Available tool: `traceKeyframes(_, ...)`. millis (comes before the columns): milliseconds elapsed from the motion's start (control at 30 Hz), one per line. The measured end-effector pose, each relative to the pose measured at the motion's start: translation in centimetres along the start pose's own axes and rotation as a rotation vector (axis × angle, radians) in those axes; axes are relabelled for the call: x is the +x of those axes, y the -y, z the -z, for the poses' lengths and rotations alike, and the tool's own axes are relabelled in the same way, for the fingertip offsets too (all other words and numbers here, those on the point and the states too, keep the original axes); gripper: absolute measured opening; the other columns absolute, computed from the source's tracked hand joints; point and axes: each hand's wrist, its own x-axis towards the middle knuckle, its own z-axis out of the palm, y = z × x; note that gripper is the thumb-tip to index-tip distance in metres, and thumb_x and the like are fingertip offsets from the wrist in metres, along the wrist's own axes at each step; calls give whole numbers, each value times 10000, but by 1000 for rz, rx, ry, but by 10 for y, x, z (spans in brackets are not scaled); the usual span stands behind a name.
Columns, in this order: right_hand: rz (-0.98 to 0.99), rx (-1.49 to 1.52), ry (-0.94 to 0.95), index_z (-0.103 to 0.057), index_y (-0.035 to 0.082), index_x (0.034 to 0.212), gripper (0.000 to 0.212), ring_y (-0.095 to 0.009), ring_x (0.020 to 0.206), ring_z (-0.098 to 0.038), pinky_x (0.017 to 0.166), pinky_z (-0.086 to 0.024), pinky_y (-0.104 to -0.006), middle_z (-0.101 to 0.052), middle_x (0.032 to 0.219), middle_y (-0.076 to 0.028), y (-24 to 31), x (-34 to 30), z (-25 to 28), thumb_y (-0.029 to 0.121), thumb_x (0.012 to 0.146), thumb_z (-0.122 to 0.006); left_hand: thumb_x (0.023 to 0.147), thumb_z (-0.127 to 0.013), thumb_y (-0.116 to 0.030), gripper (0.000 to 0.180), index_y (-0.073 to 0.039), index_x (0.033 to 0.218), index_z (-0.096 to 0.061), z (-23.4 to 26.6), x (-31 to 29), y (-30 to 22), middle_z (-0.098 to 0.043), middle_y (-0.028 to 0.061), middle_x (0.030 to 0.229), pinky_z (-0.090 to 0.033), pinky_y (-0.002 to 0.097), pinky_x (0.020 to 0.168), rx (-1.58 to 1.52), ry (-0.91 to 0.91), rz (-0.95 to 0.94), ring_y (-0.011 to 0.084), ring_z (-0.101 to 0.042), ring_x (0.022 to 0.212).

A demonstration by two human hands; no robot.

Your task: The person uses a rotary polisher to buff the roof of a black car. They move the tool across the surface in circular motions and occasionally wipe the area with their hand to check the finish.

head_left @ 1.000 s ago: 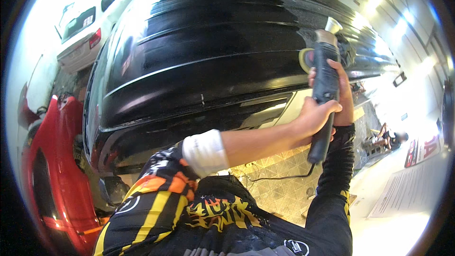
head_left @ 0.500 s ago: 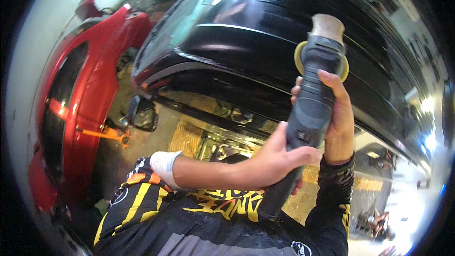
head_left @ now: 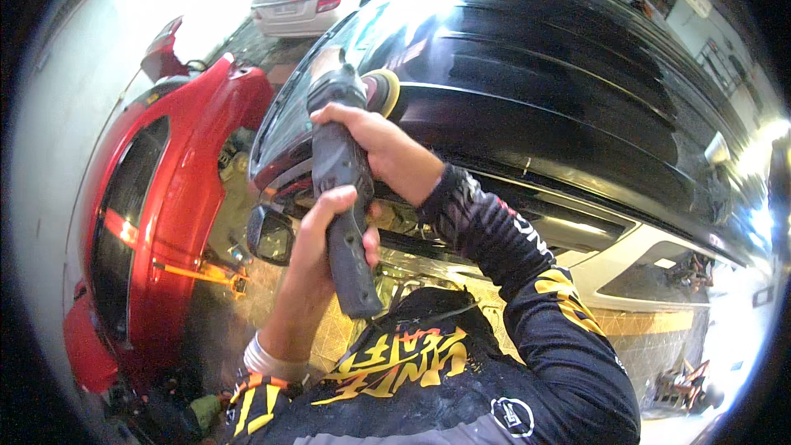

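A black handheld polisher [head_left: 339,166] is held in both my hands, its head away from me and its grip end toward my chest. My right hand [head_left: 383,144] wraps round its body just behind the head. Lower down, my left hand [head_left: 325,227] grips the handle with the thumb on top. The round yellow-edged pad [head_left: 386,92] sits at the right side of the head, at the front edge of a black car's roof [head_left: 527,107] near the windshield. Whether the pad touches the paint, I cannot tell.
Left of the black car stands a red car body [head_left: 177,198], with an orange jack-like tool [head_left: 202,274] beside it. The black car's side mirror [head_left: 270,233] juts out near my left arm. A white car [head_left: 309,0] is parked at the far end.
Both hands have carried the polisher left across the roof to its windshield end. The tool now leans left, and the pad shows on its right side. My view has shifted a little.
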Motion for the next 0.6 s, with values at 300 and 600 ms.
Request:
traceKeyframes(300,187,-101,-207,-718,54,993,289,-145,637,-639,619,-519,-298,-696,835,-20,34,-205,68,268,818,-801,962,-626,-293,375,13,1140,-499,-111,-24,96,-628,169,663,-567,406,497,110,267,67,285,-651,524)
traceKeyframes(600,643,106,-668,-596,-31,1139,520,-218,791,-709,775,-616,-324,-701,929,-128,79,-417,193,385,871,-756,911,-747,-231,587,-73,1231,-280,-285,23,172,-546,140,898,-566,392,454,233,749,418,238,-639,542)
